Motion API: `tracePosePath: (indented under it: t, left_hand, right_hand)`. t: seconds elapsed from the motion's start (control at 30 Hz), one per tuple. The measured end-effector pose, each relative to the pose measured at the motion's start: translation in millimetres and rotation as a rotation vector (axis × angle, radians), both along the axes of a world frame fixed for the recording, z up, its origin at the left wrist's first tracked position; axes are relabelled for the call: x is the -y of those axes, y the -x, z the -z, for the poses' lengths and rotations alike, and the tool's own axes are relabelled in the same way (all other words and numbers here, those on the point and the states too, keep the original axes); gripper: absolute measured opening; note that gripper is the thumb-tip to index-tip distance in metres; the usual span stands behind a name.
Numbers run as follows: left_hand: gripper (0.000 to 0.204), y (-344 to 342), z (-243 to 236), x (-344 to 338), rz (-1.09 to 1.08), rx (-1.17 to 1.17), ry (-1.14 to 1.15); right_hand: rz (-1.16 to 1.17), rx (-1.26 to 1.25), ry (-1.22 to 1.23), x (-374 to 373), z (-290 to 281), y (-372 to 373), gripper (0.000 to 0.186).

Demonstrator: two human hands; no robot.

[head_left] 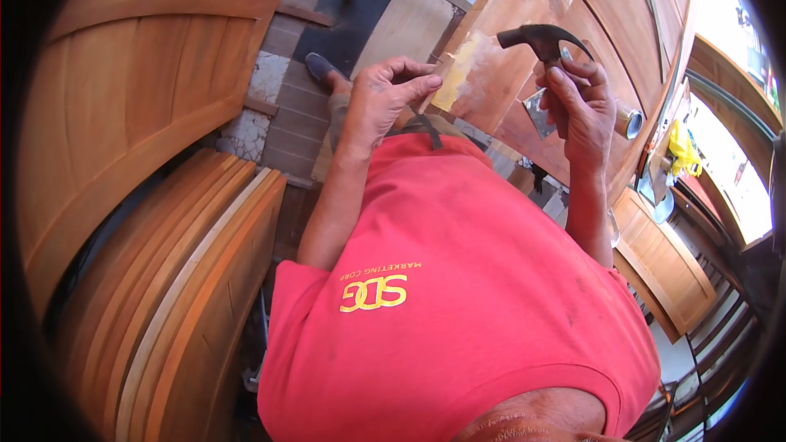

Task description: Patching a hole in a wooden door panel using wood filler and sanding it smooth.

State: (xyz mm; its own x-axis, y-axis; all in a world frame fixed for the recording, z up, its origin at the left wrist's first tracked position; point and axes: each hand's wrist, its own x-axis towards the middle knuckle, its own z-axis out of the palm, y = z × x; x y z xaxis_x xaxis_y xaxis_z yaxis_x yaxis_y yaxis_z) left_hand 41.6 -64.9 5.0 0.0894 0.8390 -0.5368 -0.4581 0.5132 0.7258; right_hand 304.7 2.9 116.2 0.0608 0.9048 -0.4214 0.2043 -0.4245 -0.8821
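Note:
My right hand (585,110) grips a claw hammer (544,36) close below its dark head, above a wooden door panel. Next to that hand a flat grey metal blade (537,113) shows; I cannot tell whether it is held or lies on the panel. At the near left end of the wooden board (512,20), my left hand (387,96) is closed, thumb and fingertips pinched at the board's edge. Whatever is between them is too small to make out. Yellowish filler (455,74) is smeared on the board's end, with a paler patch beside it.
An open tin (630,123) stands on the panel right of my right hand. Stacked door panels (176,278) and a large panel (155,74) fill the left. A yellow plastic bag (684,149) is at right. Dark matting (340,16) covers some tiled floor beyond my foot.

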Motion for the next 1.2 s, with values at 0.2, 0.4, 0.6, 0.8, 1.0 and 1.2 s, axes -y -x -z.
tracePosePath:
  t: [0.2,0.4,0.6,0.8,1.0,1.2]
  left_hand:
    - [0.020,-5.3,3.7,3.6,-0.070,0.065,0.006]
    - [0.017,-6.8,3.3,3.2,-0.042,-0.033,-0.021]
    - [0.019,-9.2,5.8,7.5,-0.078,0.006,-0.043]
    - [0.019,-18.0,-1.3,16.5,-0.143,-0.130,-0.005]
    - [0.027,-14.7,5.3,31.6,-0.211,-0.170,-0.149]
    - [0.034,-16.5,7.7,43.6,-0.125,-0.063,-0.211]
  right_hand:
    - [-0.303,0.076,-0.132,-28.8,11.0,44.4,0.043]
    - [-0.758,0.066,-0.123,-80.0,45.4,75.9,0.055]
    - [-0.952,0.184,0.020,-90.0,42.2,73.1,0.066]
    - [-1.024,0.237,0.025,-89.9,38.6,79.6,0.065]
    - [-1.151,0.328,-0.102,-88.8,28.5,87.2,0.065]
    - [-1.166,0.237,-0.034,-94.8,31.7,89.2,0.061]
